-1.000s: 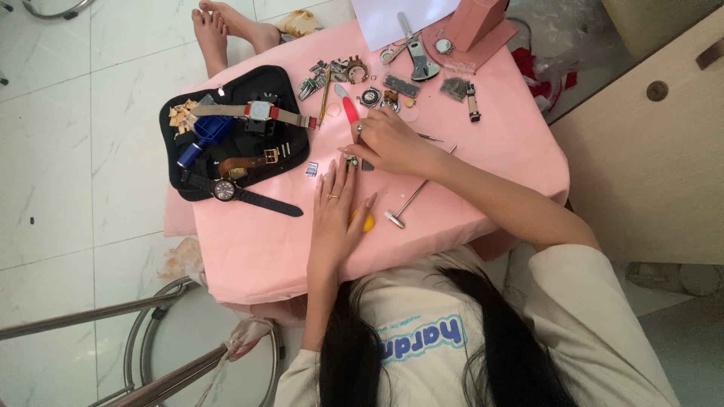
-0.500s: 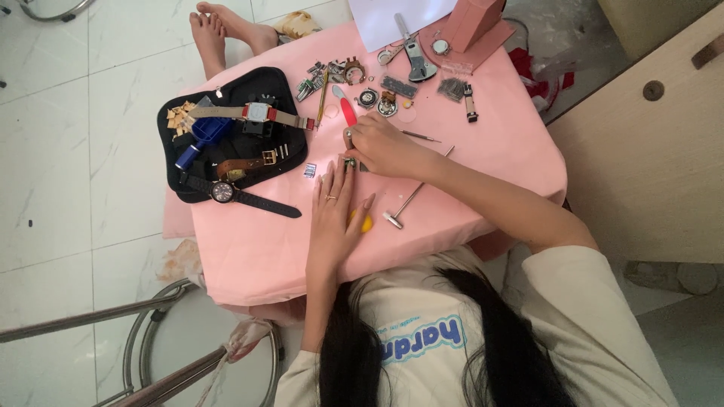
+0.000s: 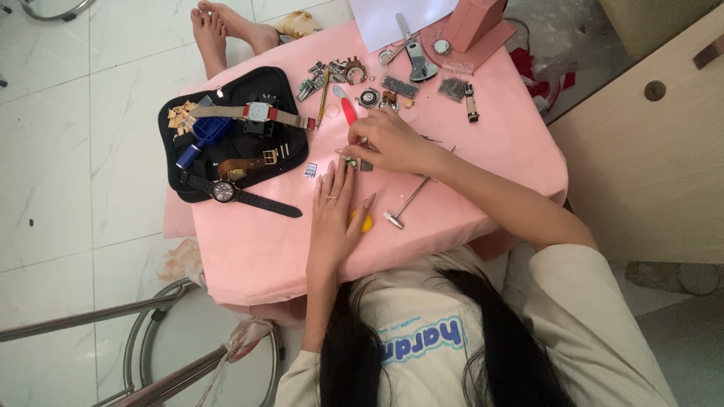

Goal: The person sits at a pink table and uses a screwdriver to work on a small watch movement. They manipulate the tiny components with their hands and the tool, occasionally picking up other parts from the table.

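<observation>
My left hand (image 3: pixel 335 211) lies flat on the pink tablecloth (image 3: pixel 249 249), fingers stretched out. Its fingertips touch a small metal watch part (image 3: pixel 349 161), and a yellow object (image 3: pixel 365 224) peeks out beside the palm. My right hand (image 3: pixel 388 143) is curled just above that part, pinching a small thin tool whose tip points down at it. A small hammer (image 3: pixel 407 203) rests to the right of my left hand, under my right forearm.
A black mat (image 3: pixel 226 90) at the left holds several watches, straps and a blue tool. Red-handled tweezers (image 3: pixel 349 114), watch cases, pins and a pink stand (image 3: pixel 475 22) crowd the far edge. A person's bare feet (image 3: pixel 226 26) rest beyond the table. A metal stool frame (image 3: pixel 151 339) sits at the lower left.
</observation>
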